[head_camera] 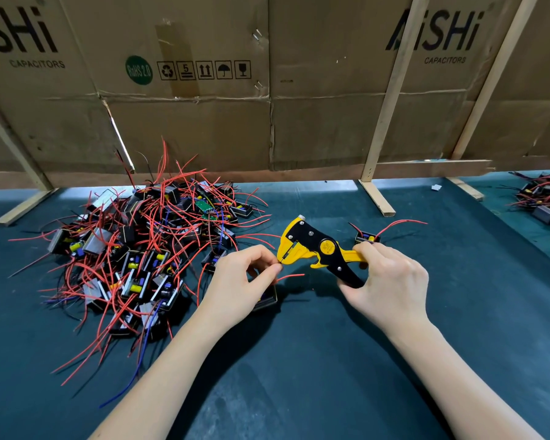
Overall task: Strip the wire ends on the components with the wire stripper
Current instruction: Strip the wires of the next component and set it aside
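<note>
left hand (245, 277) pinches wire end at stripper (315, 249) mouth, right hand (388, 281) gripping handles; seat wire fully, square to blades, then squeeze steadily.

Dark teal table mat (331, 360), flattened cardboard boxes (204, 122) as back wall, pale wooden battens (391, 100) propping them

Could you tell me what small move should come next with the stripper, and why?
Probably squeeze the handles. The right hand grips the wire stripper, and the left hand pinches a wire end right at its yellow head, apparently already fed in, so closing should strip it.
</note>
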Motion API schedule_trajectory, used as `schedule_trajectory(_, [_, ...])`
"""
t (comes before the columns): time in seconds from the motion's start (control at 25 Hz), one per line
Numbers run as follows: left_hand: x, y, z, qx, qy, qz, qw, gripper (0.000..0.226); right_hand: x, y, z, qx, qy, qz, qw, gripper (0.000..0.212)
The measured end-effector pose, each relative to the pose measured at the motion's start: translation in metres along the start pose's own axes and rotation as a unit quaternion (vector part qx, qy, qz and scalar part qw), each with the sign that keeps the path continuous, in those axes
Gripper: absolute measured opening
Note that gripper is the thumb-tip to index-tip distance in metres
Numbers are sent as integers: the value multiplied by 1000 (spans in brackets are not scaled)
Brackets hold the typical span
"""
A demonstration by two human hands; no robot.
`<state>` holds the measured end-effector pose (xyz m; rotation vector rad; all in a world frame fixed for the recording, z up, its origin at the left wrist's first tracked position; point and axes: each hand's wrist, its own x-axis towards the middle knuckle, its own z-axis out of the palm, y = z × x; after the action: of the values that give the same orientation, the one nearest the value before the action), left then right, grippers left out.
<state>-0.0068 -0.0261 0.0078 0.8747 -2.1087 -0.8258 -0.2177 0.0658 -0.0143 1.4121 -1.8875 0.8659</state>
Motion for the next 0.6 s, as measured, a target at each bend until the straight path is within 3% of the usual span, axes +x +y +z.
schedule_trajectory(0.36, [0,1,1,-2,-4,-3,1000,11,0,-1,1,-4,-35,9,999,36])
schedule_trajectory(0.6, [4,1,4,-123,0,-102,987,18,0,-5,-1,-1,-13,0,1000,30])
